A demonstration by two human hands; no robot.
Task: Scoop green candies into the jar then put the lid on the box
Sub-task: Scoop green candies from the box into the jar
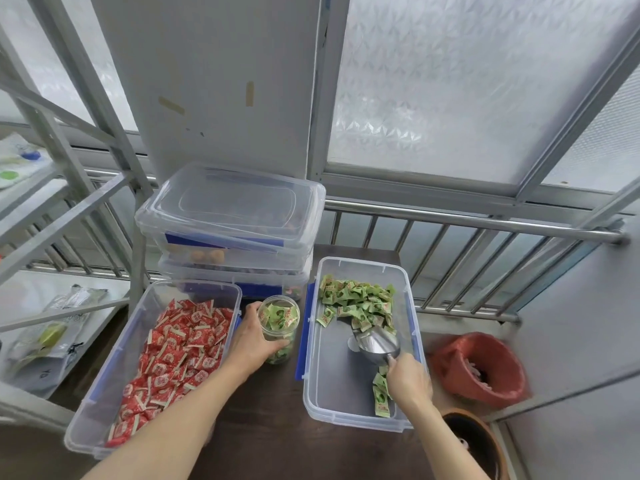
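Shelving: metal rack (52,209) at far left, packets lying on its shelves.
Red box: clear box (104,393) with blue clips, lidless, heaped with red wrapped candies (173,355).
Stack: lidded clear boxes (232,230) piled behind, against the white pillar.
Left hand: left hand (254,341) wrapped round the jar, fingers clamped on its wall, thumb at the rim.
Jar: clear jar (280,327) upright on the dark table (263,427), between the two open boxes, partly filled with green candies.
Green box: open box (360,415), no lid on it; green candies (360,301) bunched at the far end, a few near the right hand, the middle of the floor bare.
Scoop: metal scoop (377,344) inside the green box, mouth facing the candy pile.
Right hand: right hand (410,381) closed on the scoop handle, fingers together around it.
Floor, right: red-lined bin (481,368); dark pot (474,441) just nearer.
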